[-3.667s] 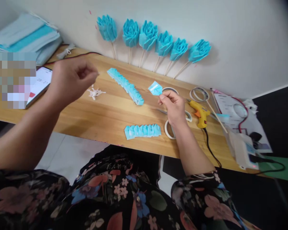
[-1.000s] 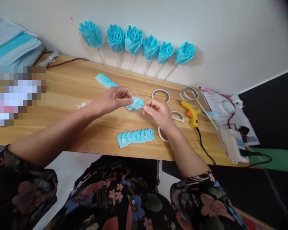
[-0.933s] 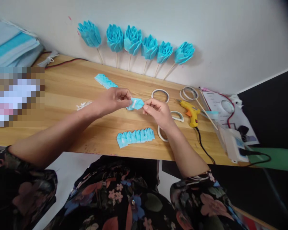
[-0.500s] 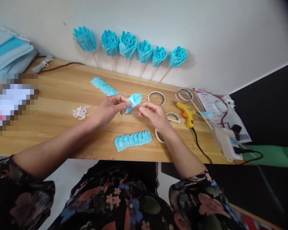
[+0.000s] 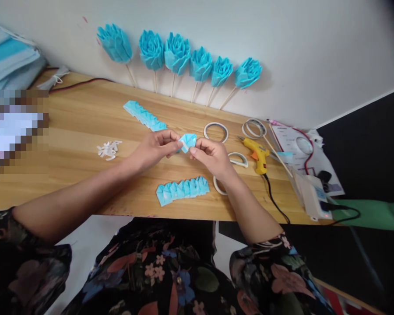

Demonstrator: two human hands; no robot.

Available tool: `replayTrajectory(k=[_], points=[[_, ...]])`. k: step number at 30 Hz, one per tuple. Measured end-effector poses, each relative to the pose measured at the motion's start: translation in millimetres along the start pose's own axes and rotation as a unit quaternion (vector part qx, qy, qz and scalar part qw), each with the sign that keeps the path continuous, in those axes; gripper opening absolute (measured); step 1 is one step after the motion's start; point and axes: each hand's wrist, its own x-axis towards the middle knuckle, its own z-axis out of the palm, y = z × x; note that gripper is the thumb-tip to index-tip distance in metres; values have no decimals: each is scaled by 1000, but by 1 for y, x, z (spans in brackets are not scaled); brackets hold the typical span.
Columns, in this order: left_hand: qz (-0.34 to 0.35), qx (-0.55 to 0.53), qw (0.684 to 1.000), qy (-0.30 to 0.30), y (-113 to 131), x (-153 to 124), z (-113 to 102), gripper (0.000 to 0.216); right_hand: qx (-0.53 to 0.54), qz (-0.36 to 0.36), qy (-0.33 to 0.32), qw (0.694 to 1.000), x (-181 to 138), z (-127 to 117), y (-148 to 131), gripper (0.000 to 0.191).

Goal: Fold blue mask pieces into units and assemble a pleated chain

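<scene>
A small folded blue piece point(image 5: 188, 141) is pinched between my left hand point(image 5: 154, 148) and my right hand point(image 5: 210, 156), held just above the wooden table point(image 5: 82, 118). Both hands have their fingers closed on it from either side. A short row of folded blue pieces point(image 5: 182, 190) lies near the front edge just below my hands. A longer row of folded blue pieces point(image 5: 145, 116) lies beyond my left hand. Several blue flowers on sticks point(image 5: 177, 54) lean against the wall.
Tape rings point(image 5: 216, 131) and a yellow glue gun point(image 5: 256, 150) with its black cord lie right of my hands. White scraps point(image 5: 108, 149) sit to the left. Papers, a white device point(image 5: 311, 201) and cables crowd the right end. Stacked blue masks point(image 5: 9, 57) lie far left.
My left hand came over from the left and took hold of the blue piece that only my right hand held. Both hands now fold it closer together, and it looks smaller.
</scene>
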Motion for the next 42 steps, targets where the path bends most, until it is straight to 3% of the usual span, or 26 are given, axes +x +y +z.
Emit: replayTrajectory(k=[4, 7, 10, 13, 17, 28, 42], points=[[14, 13, 1000, 1, -2, 2, 0, 13, 4, -2, 1, 1000, 0, 1, 1, 29], [60, 28, 996, 52, -3, 1, 1, 13, 0, -6, 18, 1000, 0, 2, 0, 31], [136, 102, 979, 113, -1, -4, 4, 15, -26, -17, 54, 998, -1, 4, -4, 29], [174, 204, 958, 102, 0, -9, 8, 11, -64, -36, 69, 995, -2, 7, -7, 25], [147, 260, 951, 78, -5, -10, 8, 4, -107, -60, 72, 990, -3, 9, -10, 26], [125, 267, 954, 63, -9, -9, 9, 6, -195, -111, 92, 970, -5, 11, -5, 22], [120, 258, 956, 65, -10, -6, 6, 11, -163, -98, 88, 978, -2, 10, -2, 22]])
